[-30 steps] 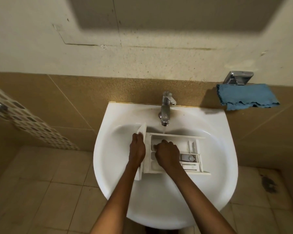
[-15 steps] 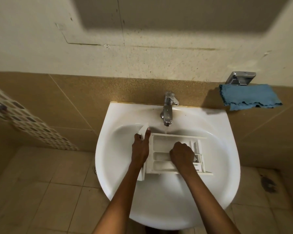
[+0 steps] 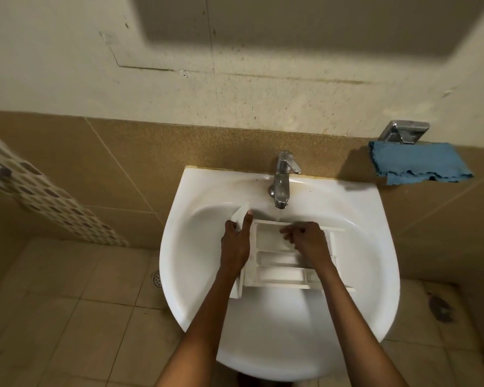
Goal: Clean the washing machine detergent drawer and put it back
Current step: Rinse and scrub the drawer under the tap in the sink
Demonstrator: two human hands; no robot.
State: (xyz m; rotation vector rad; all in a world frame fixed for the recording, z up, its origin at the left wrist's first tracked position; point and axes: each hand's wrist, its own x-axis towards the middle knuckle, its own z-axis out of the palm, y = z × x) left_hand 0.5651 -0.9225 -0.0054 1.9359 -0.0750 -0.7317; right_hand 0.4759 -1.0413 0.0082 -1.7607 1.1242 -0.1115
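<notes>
Detergent drawer [image 3: 274,272]: white plastic, lying flat in the sink basin [image 3: 263,344] with its compartments facing up. Its front panel is at the left end, and its far edge is under the faucet [image 3: 282,180].
Left hand [image 3: 235,241]: grips the front panel, which is pinched between the thumb on the outer side and the straight index finger on the inner side.
Right hand [image 3: 309,243]: over the far, largest compartment with its fingers curled. The fingertips are blurred, so I cannot tell whether they pinch anything.
Water [image 3: 279,215]: a thin stream falls from the spout onto the drawer's far edge, just beside the right hand's fingers.
Blue cloth [image 3: 419,163]: draped on the wall to the right of the sink, just below a chrome holder [image 3: 405,131].
Floor drain [image 3: 157,277]: a round grate in the tiled floor, left of the sink.
Dark stain [image 3: 442,305]: on the floor tiles to the right of the sink.
</notes>
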